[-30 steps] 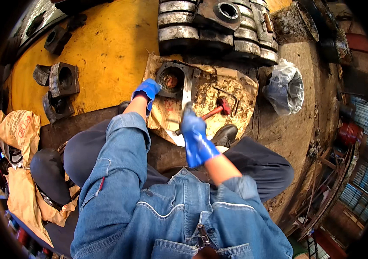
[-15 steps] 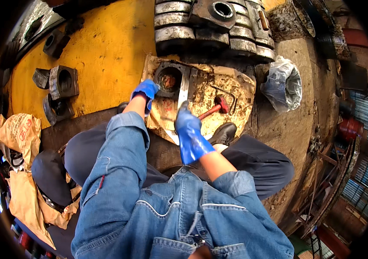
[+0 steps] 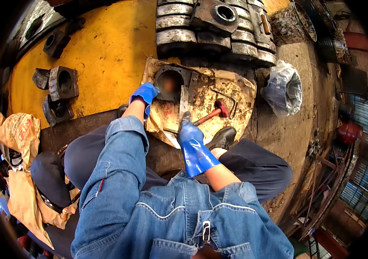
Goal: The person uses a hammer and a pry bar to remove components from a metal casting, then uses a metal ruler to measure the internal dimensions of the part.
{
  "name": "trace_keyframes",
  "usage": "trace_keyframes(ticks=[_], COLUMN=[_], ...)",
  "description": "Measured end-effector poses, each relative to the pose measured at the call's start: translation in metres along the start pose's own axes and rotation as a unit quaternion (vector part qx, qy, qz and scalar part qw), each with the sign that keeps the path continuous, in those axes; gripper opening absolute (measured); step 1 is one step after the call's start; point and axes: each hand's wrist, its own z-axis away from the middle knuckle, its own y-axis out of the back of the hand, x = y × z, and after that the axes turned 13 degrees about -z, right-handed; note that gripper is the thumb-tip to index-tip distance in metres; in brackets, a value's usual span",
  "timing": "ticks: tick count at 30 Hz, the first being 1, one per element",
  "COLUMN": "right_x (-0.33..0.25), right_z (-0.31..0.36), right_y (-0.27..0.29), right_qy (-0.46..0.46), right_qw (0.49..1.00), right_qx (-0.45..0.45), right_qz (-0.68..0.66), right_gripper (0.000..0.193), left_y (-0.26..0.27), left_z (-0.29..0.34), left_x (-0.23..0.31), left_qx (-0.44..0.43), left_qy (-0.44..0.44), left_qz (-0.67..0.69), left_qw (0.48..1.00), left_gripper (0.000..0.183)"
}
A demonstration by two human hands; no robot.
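My left hand (image 3: 145, 96), in a blue rubber glove, is closed at the near left edge of a dark square metal block (image 3: 187, 74) with a round bore. The block lies on oily brown paper (image 3: 225, 82). In my right hand (image 3: 189, 131), also gloved in blue, is a flat grey metal bar (image 3: 184, 100); its far end lies at the block's near right side. A hammer (image 3: 221, 108) with a red head rests on the paper, its handle passing by my right hand, which partly hides it. Beyond the hammer lies a bent hex key (image 3: 232, 105).
Stacked dark metal castings (image 3: 175, 36) stand at the back. A clear plastic bag (image 3: 283, 88) sits to the right. Several loose castings (image 3: 64, 83) lie on the yellow plate (image 3: 106, 52) at left, with brown paper sacks (image 3: 19, 134) nearer. My shoe (image 3: 221, 139) touches the paper's near edge.
My right hand has drawn the flat bar toward me, off much of the block's right side. The hammer handle's end now shows left of that hand. My left hand stays at the block.
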Motion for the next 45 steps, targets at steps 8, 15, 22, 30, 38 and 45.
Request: trace_keyframes(ticks=[8,15,22,30,38,45], right_x=[0.029,0.033,0.038,0.048,0.031,0.038], right_z=[-0.048,0.049,0.018,-0.017,0.031,-0.038], right_y=[0.064,0.035,0.038,0.049,0.072,0.079], right_qy=[-0.048,-0.008,0.004,-0.049,-0.041,-0.084], right_qw=[0.991,0.999,0.999,0.995,0.994,0.988], right_qx=[0.071,0.027,0.048,-0.068,-0.105,-0.133], right_qz=[-0.103,-0.035,0.010,-0.046,-0.012,0.010], right_gripper=[0.021,0.042,0.047,0.054,0.065,0.064], left_y=[-0.004,-0.005,-0.004,0.000,0.010,-0.001], left_z=[0.006,0.004,0.002,0.004,0.016,0.002], left_x=[0.005,-0.002,0.005,0.010,0.009,0.006], left_qx=[-0.007,0.000,0.001,-0.027,-0.038,-0.025], left_qy=[0.024,0.013,-0.030,0.004,0.023,0.015], left_qz=[0.015,-0.003,-0.026,-0.022,-0.012,-0.029], left_qw=[1.000,1.000,0.999,0.999,0.999,0.999], left_gripper=[0.053,0.053,0.051,0.056,0.058,0.056])
